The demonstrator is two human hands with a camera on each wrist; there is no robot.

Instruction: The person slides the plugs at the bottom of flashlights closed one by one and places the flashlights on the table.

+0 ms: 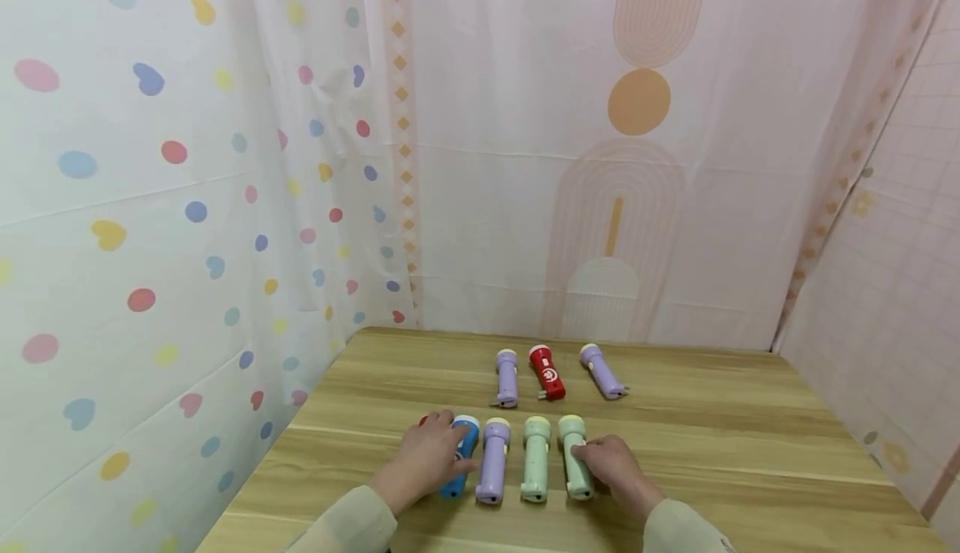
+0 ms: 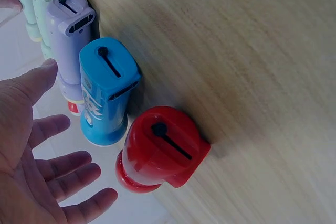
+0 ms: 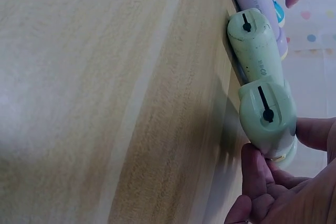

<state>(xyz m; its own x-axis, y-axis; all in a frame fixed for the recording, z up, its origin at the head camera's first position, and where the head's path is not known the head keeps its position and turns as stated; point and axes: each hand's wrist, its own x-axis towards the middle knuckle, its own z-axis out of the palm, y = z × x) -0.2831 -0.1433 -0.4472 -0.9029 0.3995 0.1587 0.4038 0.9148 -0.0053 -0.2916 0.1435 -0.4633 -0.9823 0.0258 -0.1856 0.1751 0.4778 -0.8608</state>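
A row of flashlights lies across the near part of the table. My left hand [image 1: 427, 457], fingers spread, is over the row's left end, above a blue flashlight [image 2: 109, 98] and a red flashlight [image 2: 160, 148]. In the head view the hand hides most of that red one. Right of the blue one lies a purple flashlight [image 1: 493, 463], then a green flashlight [image 1: 536, 461]. At the row's right end, my right hand [image 1: 617, 468] pinches another green flashlight [image 3: 270, 116] between thumb and fingers. This one rests close beside its green neighbour.
Farther back on the wood-patterned table [image 1: 712, 419] lie a purple flashlight [image 1: 507, 379], a red flashlight [image 1: 547, 372] and an angled purple flashlight [image 1: 602, 372]. A patterned curtain [image 1: 487, 203] hangs behind the table, and a dotted one [image 1: 187, 253] at the left.
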